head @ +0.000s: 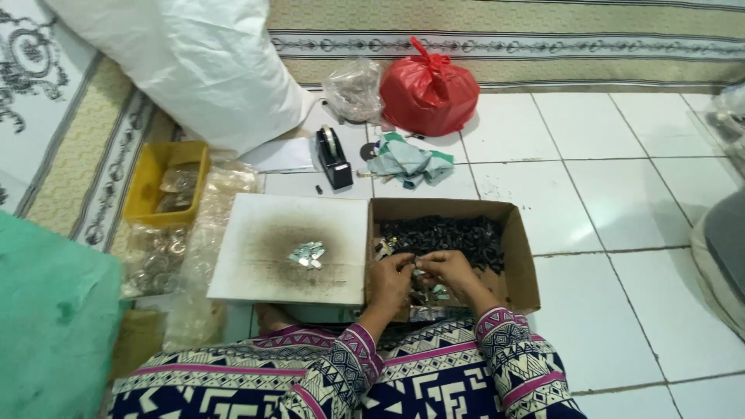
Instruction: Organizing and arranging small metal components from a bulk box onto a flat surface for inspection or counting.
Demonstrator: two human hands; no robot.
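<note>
I look down on glossy white floor tiles (597, 140) edged at twelve o'clock by a striped woven mat (543, 39), with a soft white sack (194, 62), a knotted red plastic bag (429, 89) and a black tape dispenser (334, 157) beyond my work. A smudged white board (291, 248) carrying a little heap of silvery bits (307, 254) lies at nine o'clock of an open cardboard box (521, 264) of small black pieces (450, 233). My left hand (388, 281) and right hand (446, 268) meet over the box's near edge, fingertips pinched together on a tiny part (417, 270) too small to identify.
</note>
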